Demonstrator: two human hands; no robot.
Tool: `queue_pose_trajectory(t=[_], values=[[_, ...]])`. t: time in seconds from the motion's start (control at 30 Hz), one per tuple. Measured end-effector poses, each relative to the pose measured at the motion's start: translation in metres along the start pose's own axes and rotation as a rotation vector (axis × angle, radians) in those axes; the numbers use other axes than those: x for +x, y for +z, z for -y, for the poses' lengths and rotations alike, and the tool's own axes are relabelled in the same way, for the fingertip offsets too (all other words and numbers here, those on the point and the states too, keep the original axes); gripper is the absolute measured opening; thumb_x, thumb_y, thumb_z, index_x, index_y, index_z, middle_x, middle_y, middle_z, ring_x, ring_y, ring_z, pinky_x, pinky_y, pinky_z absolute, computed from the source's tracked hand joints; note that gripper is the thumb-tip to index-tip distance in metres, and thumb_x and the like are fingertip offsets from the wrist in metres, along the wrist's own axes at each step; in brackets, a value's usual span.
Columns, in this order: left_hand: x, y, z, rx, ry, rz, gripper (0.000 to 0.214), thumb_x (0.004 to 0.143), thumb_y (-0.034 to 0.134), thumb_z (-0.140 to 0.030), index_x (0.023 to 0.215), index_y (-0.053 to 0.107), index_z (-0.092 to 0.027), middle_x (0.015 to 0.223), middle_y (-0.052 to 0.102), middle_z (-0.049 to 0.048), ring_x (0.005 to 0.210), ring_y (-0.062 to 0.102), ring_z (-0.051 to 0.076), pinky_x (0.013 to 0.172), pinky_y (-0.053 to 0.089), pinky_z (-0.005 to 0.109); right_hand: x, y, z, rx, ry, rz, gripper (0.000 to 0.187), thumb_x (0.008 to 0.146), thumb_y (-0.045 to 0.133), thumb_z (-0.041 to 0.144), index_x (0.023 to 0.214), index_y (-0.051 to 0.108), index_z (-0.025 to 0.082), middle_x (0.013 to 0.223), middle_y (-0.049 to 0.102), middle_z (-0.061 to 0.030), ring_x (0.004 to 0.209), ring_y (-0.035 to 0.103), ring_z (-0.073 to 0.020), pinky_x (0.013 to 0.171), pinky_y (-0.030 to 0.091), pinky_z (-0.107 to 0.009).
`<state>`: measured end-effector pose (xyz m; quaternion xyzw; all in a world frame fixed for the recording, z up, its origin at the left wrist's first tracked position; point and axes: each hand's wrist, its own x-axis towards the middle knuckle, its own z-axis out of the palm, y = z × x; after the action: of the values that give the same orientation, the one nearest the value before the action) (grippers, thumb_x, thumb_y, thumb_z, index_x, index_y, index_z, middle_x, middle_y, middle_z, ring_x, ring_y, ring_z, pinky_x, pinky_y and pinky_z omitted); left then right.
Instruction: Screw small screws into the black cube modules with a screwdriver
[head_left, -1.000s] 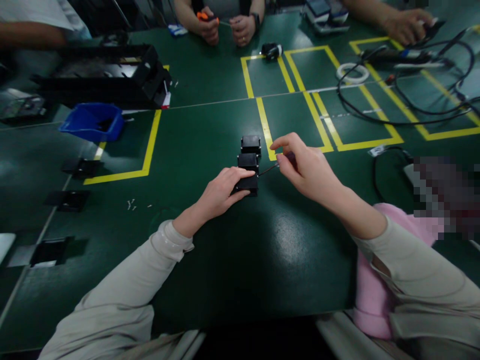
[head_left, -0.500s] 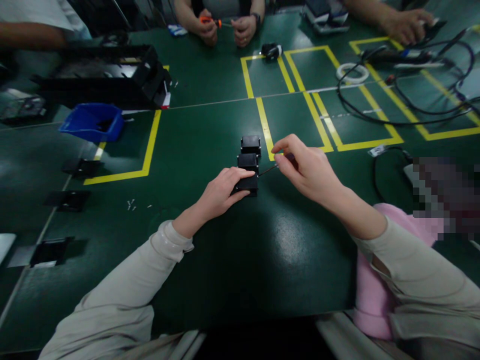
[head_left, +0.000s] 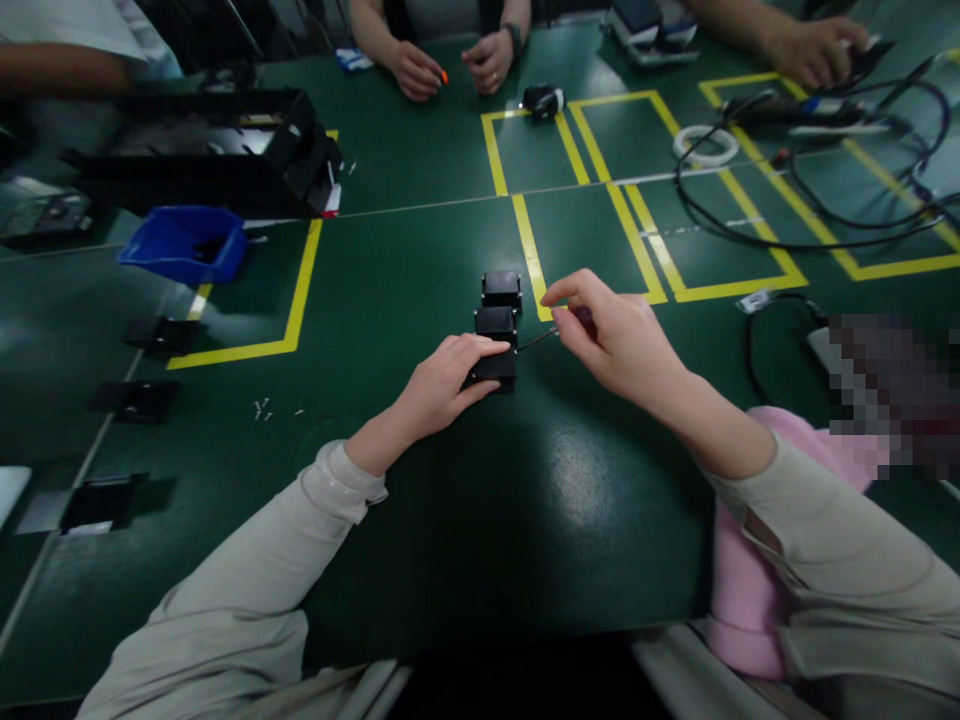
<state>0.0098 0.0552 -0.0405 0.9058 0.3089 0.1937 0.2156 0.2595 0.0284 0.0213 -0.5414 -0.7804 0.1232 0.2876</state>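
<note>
My left hand (head_left: 450,385) grips the nearest of three small black boxes (head_left: 496,372), its thumb along the near side and its fingers across the top. A middle black box (head_left: 495,321) and a far black box (head_left: 501,287) stand in line behind it. To the right, my right hand (head_left: 607,325) is closed on a screwdriver (head_left: 538,340). The handle is mostly hidden in my palm. Its thin dark shaft points left, and the tip meets the right side of the nearest box, where a small screw shows.
Several loose screws (head_left: 262,409) lie left of my left hand. Beyond them are a blue bin (head_left: 187,245) and a long black housing (head_left: 217,150). Black cables (head_left: 697,220) loop at the right, near a pink cloth (head_left: 739,600). Co-workers' hands (head_left: 416,72) are across the table.
My hands and the boxes hold nearly the same place. Across the table, a co-worker's orange-handled tool has turned, so only a bit of orange shows now.
</note>
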Motion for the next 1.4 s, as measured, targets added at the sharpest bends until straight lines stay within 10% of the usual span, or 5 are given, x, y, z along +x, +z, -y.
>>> queue_pose_trajectory(t=[1.4], values=[[0.0006, -0.0018, -0.0027, -0.016, -0.012, 0.006, 0.039, 0.101, 0.056, -0.03, 0.138, 0.051, -0.019, 0.134, 0.06, 0.0114, 0.123, 0.055, 0.027, 0.106, 0.045, 0.044, 0.0006, -0.0017, -0.0002, -0.016, 0.013, 0.011, 0.024, 0.097, 0.045, 0.03, 0.109, 0.061, 0.015, 0.066, 0.058, 0.0004, 0.056, 0.053, -0.0118, 0.061, 0.035, -0.027]])
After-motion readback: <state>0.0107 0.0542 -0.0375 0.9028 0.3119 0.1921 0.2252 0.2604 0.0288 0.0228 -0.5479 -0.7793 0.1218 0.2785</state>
